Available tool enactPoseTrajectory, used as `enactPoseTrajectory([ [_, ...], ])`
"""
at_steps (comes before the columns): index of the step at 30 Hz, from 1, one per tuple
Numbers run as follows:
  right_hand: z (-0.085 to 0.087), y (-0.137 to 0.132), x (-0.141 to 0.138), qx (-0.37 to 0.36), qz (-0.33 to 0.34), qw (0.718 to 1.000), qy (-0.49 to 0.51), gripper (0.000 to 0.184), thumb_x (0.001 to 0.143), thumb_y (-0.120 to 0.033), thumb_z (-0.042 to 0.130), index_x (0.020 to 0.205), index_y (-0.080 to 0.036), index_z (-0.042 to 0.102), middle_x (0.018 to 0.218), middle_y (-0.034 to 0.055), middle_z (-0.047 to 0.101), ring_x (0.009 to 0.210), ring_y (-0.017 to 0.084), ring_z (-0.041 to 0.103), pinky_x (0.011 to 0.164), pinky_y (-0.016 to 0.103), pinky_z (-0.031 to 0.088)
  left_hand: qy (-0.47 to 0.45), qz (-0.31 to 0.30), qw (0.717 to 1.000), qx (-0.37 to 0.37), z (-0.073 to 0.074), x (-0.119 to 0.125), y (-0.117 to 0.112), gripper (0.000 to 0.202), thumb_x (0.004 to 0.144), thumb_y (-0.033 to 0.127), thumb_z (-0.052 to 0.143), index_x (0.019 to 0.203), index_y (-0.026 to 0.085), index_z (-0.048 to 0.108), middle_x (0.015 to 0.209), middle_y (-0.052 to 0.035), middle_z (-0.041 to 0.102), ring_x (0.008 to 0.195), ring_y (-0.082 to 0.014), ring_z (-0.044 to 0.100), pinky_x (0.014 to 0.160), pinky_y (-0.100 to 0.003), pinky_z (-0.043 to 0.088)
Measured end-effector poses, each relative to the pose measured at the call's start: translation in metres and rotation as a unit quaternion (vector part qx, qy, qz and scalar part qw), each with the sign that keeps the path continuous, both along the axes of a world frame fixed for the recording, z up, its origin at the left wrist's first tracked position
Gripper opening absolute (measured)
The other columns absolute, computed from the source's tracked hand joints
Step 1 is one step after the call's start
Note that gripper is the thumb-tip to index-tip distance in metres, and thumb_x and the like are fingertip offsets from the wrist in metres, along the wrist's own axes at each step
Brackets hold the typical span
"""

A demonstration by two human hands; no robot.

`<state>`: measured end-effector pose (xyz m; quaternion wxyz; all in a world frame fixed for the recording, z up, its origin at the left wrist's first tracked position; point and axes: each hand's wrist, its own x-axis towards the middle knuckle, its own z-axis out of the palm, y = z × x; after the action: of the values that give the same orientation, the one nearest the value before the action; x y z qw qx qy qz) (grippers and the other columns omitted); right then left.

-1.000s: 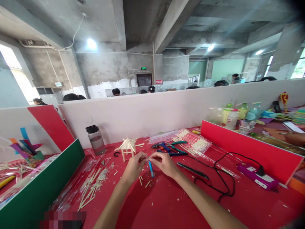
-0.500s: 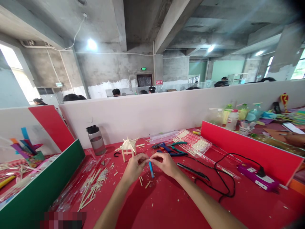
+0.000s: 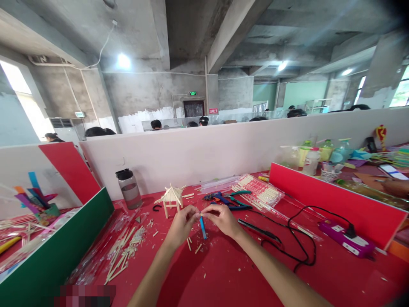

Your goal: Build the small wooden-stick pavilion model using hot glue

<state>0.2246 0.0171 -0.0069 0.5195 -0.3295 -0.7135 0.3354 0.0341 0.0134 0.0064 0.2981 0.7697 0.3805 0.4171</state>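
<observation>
My left hand (image 3: 184,220) and my right hand (image 3: 222,219) meet over the table, thumbs and forefingers pinched, their fingertips almost touching. Whatever lies between them is too small to make out. Just below the fingertips is a slim blue stick-like piece (image 3: 203,228); whether the fingers grip its top end I cannot tell. Behind my left hand stands a little pavilion (image 3: 172,197) built of pale wooden sticks, with a pointed roof. A few short stick pieces (image 3: 198,248) lie on the red table (image 3: 211,281) below my hands.
Pliers (image 3: 228,199) and a dark, slim tool (image 3: 259,231) lie beyond and right of my right hand. Farther right are a black cable (image 3: 308,256) and a purple power strip (image 3: 347,238). Cut sticks (image 3: 123,256), a water bottle (image 3: 129,187) and a stick bundle (image 3: 258,192) surround the workspace.
</observation>
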Motion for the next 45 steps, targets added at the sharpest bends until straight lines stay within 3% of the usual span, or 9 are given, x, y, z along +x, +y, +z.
enactPoseTrajectory([
  [9,-0.007,0.007,-0.003,-0.076,0.046,0.992,0.087,0.032,0.076,-0.047,0.074,0.083,-0.016,0.072,0.071,0.0021,0.069,0.064,0.015,0.061,0.066,0.027,0.049,-0.06,-0.007,0.998,-0.022,-0.002,0.004,0.001,0.026,0.088,0.04,0.058,0.082,0.015,0.06,0.068,0.0017,0.055,0.064,-0.0119,0.047,0.063,-0.023,0.038],
  [15,-0.005,0.008,-0.002,-0.102,0.064,0.989,0.09,0.036,0.075,-0.051,0.074,0.08,-0.016,0.068,0.07,0.0011,0.066,0.063,0.015,0.06,0.066,0.028,0.05,-0.073,-0.017,0.997,-0.035,-0.003,0.007,0.0,0.029,0.086,0.043,0.059,0.079,0.015,0.06,0.067,0.0011,0.056,0.063,-0.0123,0.048,0.062,-0.023,0.039],
  [25,-0.008,0.01,0.0,-0.104,0.054,0.989,0.087,0.034,0.075,-0.05,0.074,0.08,-0.017,0.068,0.07,0.0006,0.065,0.064,0.015,0.059,0.067,0.028,0.05,0.065,0.026,0.996,0.058,0.006,0.007,-0.009,0.028,0.094,0.039,0.048,0.085,0.017,0.064,0.076,-0.0019,0.063,0.069,-0.0146,0.053,0.066,-0.024,0.039],
  [45,-0.002,0.007,0.005,-0.074,0.059,0.995,0.007,0.033,0.08,-0.048,0.07,0.081,-0.015,0.069,0.07,0.0015,0.067,0.065,0.016,0.06,0.064,0.026,0.048,0.112,0.017,0.989,0.092,0.003,0.0,-0.006,0.021,0.092,0.028,0.048,0.084,0.018,0.065,0.079,-0.0046,0.065,0.073,-0.0172,0.057,0.068,-0.025,0.04],
])
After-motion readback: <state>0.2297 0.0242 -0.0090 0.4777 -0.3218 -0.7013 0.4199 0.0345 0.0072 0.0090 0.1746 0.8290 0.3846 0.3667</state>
